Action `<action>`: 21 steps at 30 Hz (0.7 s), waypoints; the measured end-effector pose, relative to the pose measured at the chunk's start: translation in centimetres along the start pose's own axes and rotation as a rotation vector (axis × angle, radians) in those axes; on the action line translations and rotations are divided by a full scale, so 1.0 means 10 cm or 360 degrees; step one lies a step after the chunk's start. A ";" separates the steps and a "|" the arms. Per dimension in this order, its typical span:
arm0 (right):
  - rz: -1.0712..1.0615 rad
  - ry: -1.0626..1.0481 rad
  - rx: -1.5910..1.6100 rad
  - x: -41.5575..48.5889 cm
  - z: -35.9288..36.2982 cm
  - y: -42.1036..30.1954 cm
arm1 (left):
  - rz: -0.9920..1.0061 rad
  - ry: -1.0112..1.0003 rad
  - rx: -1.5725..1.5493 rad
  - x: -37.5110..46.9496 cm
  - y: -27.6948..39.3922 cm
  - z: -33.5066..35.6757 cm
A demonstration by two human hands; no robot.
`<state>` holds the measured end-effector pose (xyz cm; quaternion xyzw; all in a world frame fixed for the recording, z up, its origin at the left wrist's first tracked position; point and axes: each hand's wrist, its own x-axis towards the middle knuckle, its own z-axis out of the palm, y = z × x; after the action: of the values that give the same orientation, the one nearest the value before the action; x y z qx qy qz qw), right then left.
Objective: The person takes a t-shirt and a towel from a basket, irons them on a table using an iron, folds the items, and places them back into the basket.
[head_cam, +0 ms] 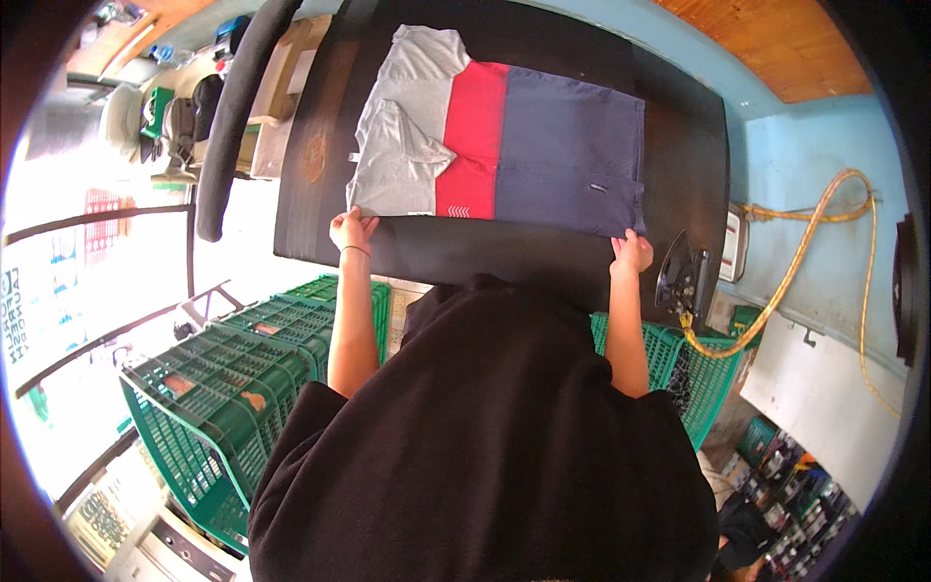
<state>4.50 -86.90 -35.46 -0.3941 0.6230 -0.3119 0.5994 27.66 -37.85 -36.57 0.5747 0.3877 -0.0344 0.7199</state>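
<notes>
A colour-block T-shirt in grey, red and navy lies sideways on a black-covered ironing table. Its grey upper part is to the left, with one sleeve folded in over the body, and the navy hem is at the right. My left hand pinches the near grey corner. At the near hem corner, my right hand has the navy fabric between thumb and fingers. The near edge runs nearly straight between both hands. An iron stands on the table just right of my right hand.
A yellow cord loops from the iron up along the blue wall. Green plastic crates stand at my left, and another green crate is below the table at right. A long black padded bar juts out on the left.
</notes>
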 end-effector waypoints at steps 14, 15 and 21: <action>0.0121 0.0119 0.0150 -0.10 -0.53 -0.05 | 0.0060 -0.0030 -0.0039 0.26 -0.20 -0.66; 0.0155 0.0091 0.0191 -0.22 -0.63 -0.04 | 0.0030 -0.0018 -0.0046 0.21 -0.20 -0.77; 0.0139 0.0223 -0.0224 -0.33 -1.23 0.18 | 0.0053 0.0006 0.0114 0.05 -0.35 -1.06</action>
<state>-8.00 -84.23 -34.29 -0.3848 0.7003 -0.2677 0.5384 20.74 -29.78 -40.05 0.6066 0.3781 -0.0353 0.6985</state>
